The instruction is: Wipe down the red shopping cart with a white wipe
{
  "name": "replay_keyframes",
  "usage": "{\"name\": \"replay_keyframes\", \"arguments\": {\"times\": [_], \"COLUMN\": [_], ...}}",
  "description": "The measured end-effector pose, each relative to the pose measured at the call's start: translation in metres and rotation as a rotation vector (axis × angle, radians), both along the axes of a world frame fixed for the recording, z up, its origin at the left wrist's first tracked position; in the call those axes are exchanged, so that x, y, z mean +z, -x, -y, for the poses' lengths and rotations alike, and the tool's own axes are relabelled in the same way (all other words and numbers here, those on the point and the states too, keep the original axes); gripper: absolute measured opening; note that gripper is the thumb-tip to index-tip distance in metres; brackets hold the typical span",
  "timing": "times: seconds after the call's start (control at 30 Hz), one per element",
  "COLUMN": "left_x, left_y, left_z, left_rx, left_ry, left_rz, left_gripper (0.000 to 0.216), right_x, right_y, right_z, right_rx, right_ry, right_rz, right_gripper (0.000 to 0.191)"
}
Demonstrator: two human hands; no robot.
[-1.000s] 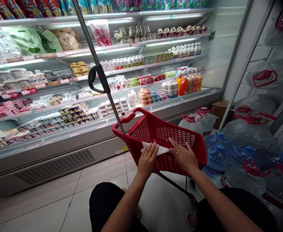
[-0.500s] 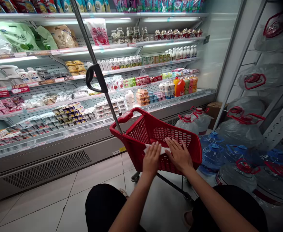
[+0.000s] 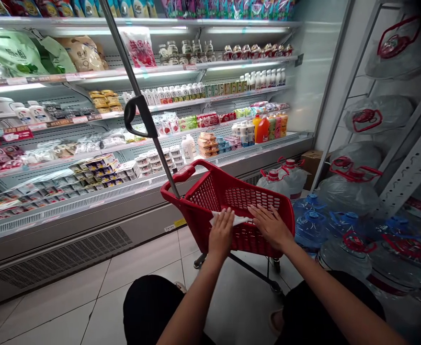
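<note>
A small red shopping cart [image 3: 258, 194] on black wheels stands in front of my knees. My left hand [image 3: 221, 232] lies over its near rim, fingers close together, pressing a white wipe [image 3: 238, 220] against the rim. The wipe sticks out on both sides of those fingers and drapes to the right. My left thumb is hidden. My right hand [image 3: 272, 229] is beside it on the same rim, fingers stretched out and apart, just right of the wipe's end. From the cart's left end rises a long grey pole with a black loop handle [image 3: 140, 116].
Behind the cart runs an open refrigerated shelf [image 3: 153, 189] stocked with bottles, cups and packs. Large water jugs [image 3: 343, 258] crowd the right side by a metal rack [image 3: 407, 177]. A cardboard box [image 3: 312, 165] sits in the corner. Tiled floor [image 3: 138, 273] lies to the left.
My right hand has shifted slightly along the rim, away from the wipe, so more of the wipe shows. The whole view has moved a little, with the cart appearing slightly further left.
</note>
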State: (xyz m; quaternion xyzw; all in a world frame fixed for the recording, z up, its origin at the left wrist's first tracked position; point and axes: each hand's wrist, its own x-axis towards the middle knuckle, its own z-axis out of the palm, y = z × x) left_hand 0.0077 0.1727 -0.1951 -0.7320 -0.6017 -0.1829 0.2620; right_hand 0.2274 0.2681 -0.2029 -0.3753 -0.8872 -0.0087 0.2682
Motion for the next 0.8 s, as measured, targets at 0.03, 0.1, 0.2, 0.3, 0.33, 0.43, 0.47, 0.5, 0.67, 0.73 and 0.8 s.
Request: {"name": "replay_keyframes", "arguments": {"times": [0.03,0.1,0.2,0.3,0.33,0.43,0.47,0.5,0.67,0.73,0.8], "left_x": [-0.008,-0.021,-0.023,-0.003,0.006,0.035,0.042,0.048,0.058,0.056,0.049], "left_y": [-0.017,-0.046,-0.052,-0.006,0.018,0.089,0.108,0.123,0.152,0.148,0.136], "left_z": [-0.001,-0.002,0.003,0.012,0.015,0.024,0.025,0.026,0.014,0.007,0.002], "left_rx": [-0.035,-0.101,-0.173,-0.125,-0.079,0.059,0.124,0.18,0.265,0.264,0.231], "left_ry": [0.009,0.014,0.026,0.032,0.021,-0.031,-0.052,-0.081,-0.13,-0.092,-0.034], "left_rz": [-0.005,-0.022,-0.064,-0.085,-0.066,-0.008,0.01,0.031,0.152,0.189,0.192], "left_gripper": [0.061,0.058,0.058,0.066,0.066,0.068,0.067,0.065,0.056,0.054,0.055], "right_x": [0.0,0.0,0.001,0.004,0.005,0.006,0.007,0.007,0.012,0.015,0.017], "right_y": [0.004,0.01,0.013,0.011,0.01,0.011,0.012,0.014,0.017,0.015,0.014], "right_z": [0.004,0.012,0.021,0.024,0.025,0.027,0.029,0.031,0.035,0.03,0.023], "right_rx": [-0.022,-0.059,-0.082,-0.077,-0.078,-0.079,-0.074,-0.069,0.095,0.264,0.399], "right_ry": [-0.001,0.004,0.032,0.054,0.06,0.092,0.109,0.127,0.255,0.297,0.292], "right_rz": [-0.01,-0.032,-0.055,-0.067,-0.073,-0.088,-0.088,-0.089,-0.063,0.004,0.073], "right_gripper": [0.056,0.058,0.061,0.062,0.061,0.061,0.062,0.062,0.061,0.059,0.058]}}
